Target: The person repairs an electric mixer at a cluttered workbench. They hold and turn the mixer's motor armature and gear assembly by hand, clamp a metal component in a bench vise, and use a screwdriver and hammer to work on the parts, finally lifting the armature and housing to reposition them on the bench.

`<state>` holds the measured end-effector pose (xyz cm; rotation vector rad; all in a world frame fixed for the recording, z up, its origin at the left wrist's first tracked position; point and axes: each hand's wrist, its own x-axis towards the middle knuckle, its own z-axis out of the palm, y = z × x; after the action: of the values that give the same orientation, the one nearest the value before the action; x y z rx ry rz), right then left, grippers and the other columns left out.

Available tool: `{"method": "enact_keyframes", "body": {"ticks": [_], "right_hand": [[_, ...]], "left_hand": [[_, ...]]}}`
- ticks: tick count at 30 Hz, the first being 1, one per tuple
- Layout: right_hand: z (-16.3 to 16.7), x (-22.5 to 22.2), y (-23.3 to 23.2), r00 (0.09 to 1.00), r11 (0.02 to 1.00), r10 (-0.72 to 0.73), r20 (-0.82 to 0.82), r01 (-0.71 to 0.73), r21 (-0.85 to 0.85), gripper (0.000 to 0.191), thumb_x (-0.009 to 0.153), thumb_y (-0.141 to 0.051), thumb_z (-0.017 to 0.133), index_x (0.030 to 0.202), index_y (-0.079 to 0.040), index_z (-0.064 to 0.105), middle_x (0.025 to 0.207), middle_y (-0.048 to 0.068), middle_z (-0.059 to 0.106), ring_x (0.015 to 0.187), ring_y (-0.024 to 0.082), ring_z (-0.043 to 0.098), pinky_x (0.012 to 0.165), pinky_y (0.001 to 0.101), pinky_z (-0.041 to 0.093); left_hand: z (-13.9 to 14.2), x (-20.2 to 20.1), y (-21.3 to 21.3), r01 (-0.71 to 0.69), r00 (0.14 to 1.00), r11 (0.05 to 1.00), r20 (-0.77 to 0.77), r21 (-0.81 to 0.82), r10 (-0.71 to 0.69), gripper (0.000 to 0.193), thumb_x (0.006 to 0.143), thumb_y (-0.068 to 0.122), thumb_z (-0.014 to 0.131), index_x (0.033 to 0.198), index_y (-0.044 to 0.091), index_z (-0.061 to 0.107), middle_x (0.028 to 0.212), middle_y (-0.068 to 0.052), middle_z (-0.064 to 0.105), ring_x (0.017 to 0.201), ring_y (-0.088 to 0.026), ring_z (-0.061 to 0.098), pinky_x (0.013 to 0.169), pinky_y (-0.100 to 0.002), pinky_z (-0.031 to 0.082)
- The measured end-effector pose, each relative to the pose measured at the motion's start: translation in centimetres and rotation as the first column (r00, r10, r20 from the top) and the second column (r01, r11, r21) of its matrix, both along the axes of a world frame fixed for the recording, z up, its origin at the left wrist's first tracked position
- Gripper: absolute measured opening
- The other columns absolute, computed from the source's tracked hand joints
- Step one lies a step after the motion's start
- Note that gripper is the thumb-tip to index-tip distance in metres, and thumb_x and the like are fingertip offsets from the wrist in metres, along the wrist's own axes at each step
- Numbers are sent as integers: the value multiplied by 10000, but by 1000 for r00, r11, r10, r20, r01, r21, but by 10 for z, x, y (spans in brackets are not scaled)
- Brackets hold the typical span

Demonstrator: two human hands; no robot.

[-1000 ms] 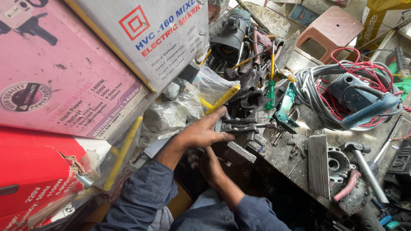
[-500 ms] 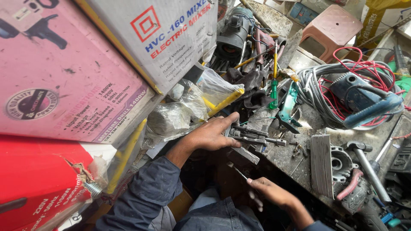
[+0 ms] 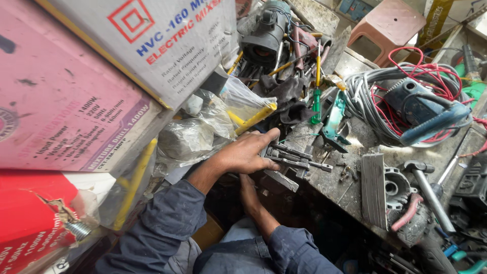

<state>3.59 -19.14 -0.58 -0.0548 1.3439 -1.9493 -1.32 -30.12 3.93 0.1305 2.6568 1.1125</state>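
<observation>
Three stacked cartons fill the left of the scene: a red box (image 3: 30, 223) nearest, a pink carton (image 3: 61, 101) above it, and a white carton (image 3: 167, 45) with a red square emblem leaning over both. Just right of them lie crumpled clear plastic bags (image 3: 198, 129) and a yellow rod (image 3: 253, 117). The left hand (image 3: 248, 152), sleeved in dark blue, lies palm down at the near edge of the grimy workbench (image 3: 335, 182), its fingers (image 3: 268, 137) pressed over the left end of a small bench vise (image 3: 291, 157) (greasy, with parallel steel bars and a screw pointing right); it presses on the vise rather than closing round it. The right hand (image 3: 248, 185) reaches up beneath the left, directly under the vise at the bench edge; its fingers are hidden, so whether it grips anything cannot be told. Farther off stand a dark motor housing (image 3: 266, 35) and a green-handled screwdriver (image 3: 317, 101). To the right, a flat ribbed metal bar (image 3: 374, 187) lies beside a round grey casting (image 3: 394, 183), then a hammer (image 3: 428, 190). At far right, a blue angle grinder (image 3: 426, 109) sits in a tangle of grey and red cable (image 3: 365, 99), with a pink plastic stool (image 3: 390, 25) beyond.
</observation>
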Motion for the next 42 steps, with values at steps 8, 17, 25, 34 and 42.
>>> {"method": "enact_keyframes", "body": {"ticks": [8,17,25,34,42], "right_hand": [[-34,-17,113,935,753,354,31,-305,583,394,920,-371,728,885,21,725,715,0,658,661,106,567,586,313,474],[-56,-31,168,775,601,599,201,-601,527,402,1012,-367,639,880,4,717,647,-29,586,570,65,508,520,267,422],[-61,-17,155,865,602,472,172,-458,654,338,972,-293,589,1045,-9,757,632,21,656,545,101,579,523,291,468],[-69,-15,154,854,625,518,-41,-345,700,345,968,-272,613,1016,30,770,661,17,667,617,75,564,592,308,476],[-48,-13,130,836,450,515,-190,-74,890,306,857,-323,661,965,-66,786,715,219,696,719,367,709,673,439,538]], "left_hand": [[-6,-2,4,161,978,973,-107,-165,-180,824,777,437,813,1412,63,445,1118,-146,670,1133,-383,573,980,-498,404],[-10,-5,2,233,966,954,-68,-188,-249,700,857,445,763,1300,26,420,1051,-151,647,1067,-361,566,960,-493,397],[-23,-11,-3,266,953,956,-118,-124,-281,852,863,460,741,1399,-62,333,1108,-207,647,1077,-387,554,968,-496,390],[-38,-16,-3,277,957,955,-60,-104,-284,939,851,490,730,1465,-71,294,1131,-238,643,1098,-394,543,999,-495,378],[-42,-17,-2,287,958,949,17,-129,-287,941,862,493,720,1496,-52,287,1165,-246,634,1156,-389,542,1041,-481,373]]}}
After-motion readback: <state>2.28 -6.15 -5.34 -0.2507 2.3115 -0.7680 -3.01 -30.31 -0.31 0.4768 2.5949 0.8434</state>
